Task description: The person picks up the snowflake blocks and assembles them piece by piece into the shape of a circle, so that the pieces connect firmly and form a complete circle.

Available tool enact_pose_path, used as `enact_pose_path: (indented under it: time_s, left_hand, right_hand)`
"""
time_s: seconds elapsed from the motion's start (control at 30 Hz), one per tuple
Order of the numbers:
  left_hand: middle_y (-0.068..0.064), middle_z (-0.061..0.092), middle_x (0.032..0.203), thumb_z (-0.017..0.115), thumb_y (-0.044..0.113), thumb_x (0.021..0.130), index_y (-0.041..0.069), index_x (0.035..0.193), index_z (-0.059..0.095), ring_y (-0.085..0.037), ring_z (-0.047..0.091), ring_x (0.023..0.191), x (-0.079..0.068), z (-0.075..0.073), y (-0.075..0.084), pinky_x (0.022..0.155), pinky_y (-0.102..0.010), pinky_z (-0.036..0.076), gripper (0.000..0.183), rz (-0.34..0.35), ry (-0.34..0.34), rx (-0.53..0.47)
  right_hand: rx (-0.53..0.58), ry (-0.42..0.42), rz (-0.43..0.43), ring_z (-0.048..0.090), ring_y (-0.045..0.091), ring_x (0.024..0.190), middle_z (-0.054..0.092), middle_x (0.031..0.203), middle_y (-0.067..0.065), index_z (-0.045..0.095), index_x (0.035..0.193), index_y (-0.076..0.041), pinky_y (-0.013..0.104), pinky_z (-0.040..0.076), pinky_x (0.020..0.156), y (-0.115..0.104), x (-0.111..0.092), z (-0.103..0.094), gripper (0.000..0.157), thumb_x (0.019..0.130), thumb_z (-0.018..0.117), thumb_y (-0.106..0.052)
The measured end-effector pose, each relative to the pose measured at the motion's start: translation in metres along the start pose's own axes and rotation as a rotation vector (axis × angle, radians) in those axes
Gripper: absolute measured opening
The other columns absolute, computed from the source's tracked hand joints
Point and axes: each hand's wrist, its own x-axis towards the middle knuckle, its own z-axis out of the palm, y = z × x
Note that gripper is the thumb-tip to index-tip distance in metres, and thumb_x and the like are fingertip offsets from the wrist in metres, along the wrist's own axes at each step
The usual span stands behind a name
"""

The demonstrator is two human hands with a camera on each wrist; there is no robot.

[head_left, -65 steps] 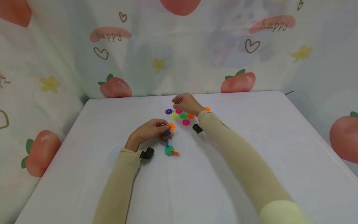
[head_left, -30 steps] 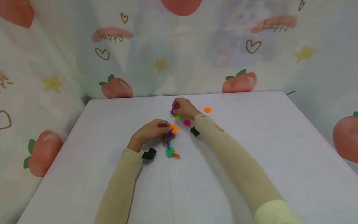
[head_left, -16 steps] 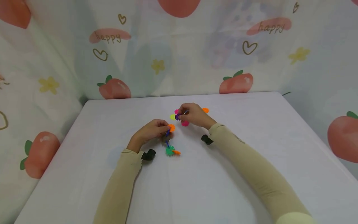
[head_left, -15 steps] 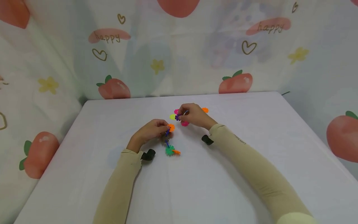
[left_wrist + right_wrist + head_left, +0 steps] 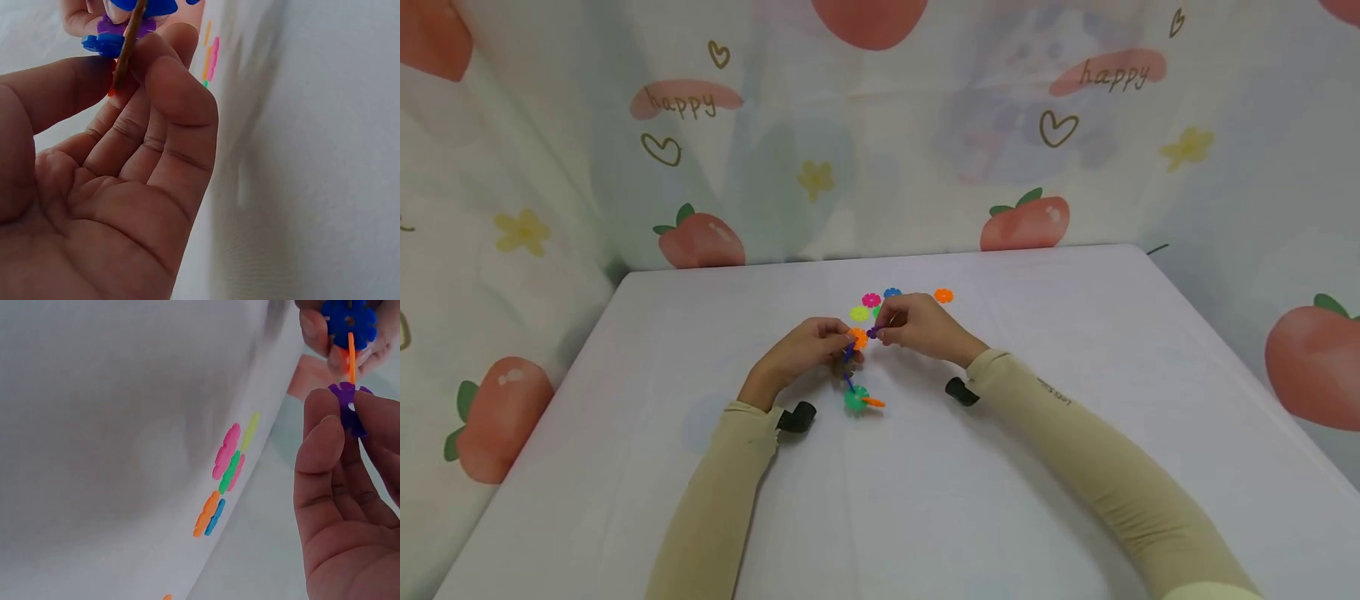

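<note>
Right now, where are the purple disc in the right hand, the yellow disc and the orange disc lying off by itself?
Purple disc (image 5: 347, 416), right wrist view: near its hole.
Yellow disc (image 5: 859, 313), head view: its upper face.
Orange disc (image 5: 943, 296), head view: its upper face.

Beside the purple disc (image 5: 872, 333) is a bright orange disc (image 5: 858, 338); on its near side, a green disc (image 5: 854, 400) with an orange piece (image 5: 874, 402); on its far side, a pink disc (image 5: 871, 300), a yellow-green disc (image 5: 859, 313) and a blue disc (image 5: 892, 292). The cloth (image 5: 880, 517) beneath it is white; the pale backdrop (image 5: 895, 117) behind it is patterned with red fruits (image 5: 1025, 223), yellow flowers (image 5: 816, 180) and brown hearts (image 5: 1053, 146); the left sleeve (image 5: 718, 492) and right sleeve (image 5: 1097, 458) flanking it are beige
</note>
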Motion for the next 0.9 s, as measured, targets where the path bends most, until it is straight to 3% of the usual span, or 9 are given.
enact_pose_path:
  time_s: [0.27,0.43,0.7,0.9]
  left_hand:
    - [-0.016,0.078,0.103,0.056,0.012,0.111,-0.002,0.113,0.067,-0.027,0.068,0.087,0.002,0.003,-0.003,0.081,-0.033,0.056,0.018,0.034,-0.028,0.029]
    - [-0.013,0.078,0.097,0.059,0.014,0.111,-0.002,0.105,0.07,-0.023,0.066,0.083,0.001,0.005,-0.003,0.078,-0.032,0.053,0.021,0.042,-0.022,0.071]
    - [-0.011,0.077,0.1,0.058,0.021,0.112,0.0,0.116,0.067,-0.024,0.064,0.087,0.0,0.001,-0.003,0.08,-0.031,0.051,0.023,-0.001,0.004,0.084]
    - [-0.01,0.069,0.101,0.055,0.026,0.114,-0.001,0.128,0.065,-0.023,0.061,0.084,-0.001,-0.004,-0.003,0.079,-0.03,0.053,0.033,-0.052,0.0,0.072]
  right_hand:
    - [-0.119,0.008,-0.138,0.068,0.021,0.084,0.074,0.09,0.005,0.075,0.096,0.004,0.033,0.059,0.079,0.0,0.002,0.008,0.001,0.096,0.075,0.004]
    - [-0.228,-0.02,-0.2,0.067,0.02,0.085,0.074,0.09,0.003,0.078,0.09,-0.001,0.032,0.059,0.078,-0.004,0.004,0.012,0.011,0.095,0.075,0.009]
    - [-0.216,-0.016,-0.171,0.07,0.02,0.09,0.077,0.097,0.007,0.078,0.101,0.0,0.034,0.059,0.085,-0.001,0.005,0.016,0.007,0.097,0.075,0.005]
    - [-0.163,0.002,-0.089,0.07,0.023,0.094,0.076,0.104,0.01,0.076,0.114,0.004,0.035,0.06,0.085,0.0,0.009,0.011,0.015,0.099,0.073,0.002]
